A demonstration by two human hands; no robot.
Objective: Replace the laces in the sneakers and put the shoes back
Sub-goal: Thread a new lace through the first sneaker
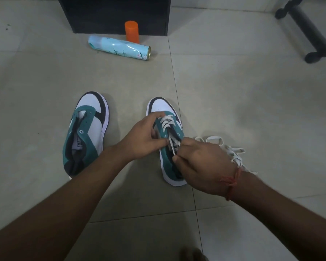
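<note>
Two green, white and navy sneakers stand on the tiled floor, toes pointing away from me. The left sneaker (87,132) has bare eyelets and no lace. The right sneaker (167,129) has a white lace (167,122) threaded through its front eyelets. My left hand (141,140) grips the right sneaker's upper at the eyelets. My right hand (199,164) pinches the lace's free end over the shoe's tongue. A loose pile of white laces (231,149) lies on the floor just right of that shoe, partly behind my right wrist.
A light blue spray can (119,47) lies on its side farther away, with an orange cap (131,32) standing behind it against a black cabinet (113,14). A black chair base (309,32) sits at the top right.
</note>
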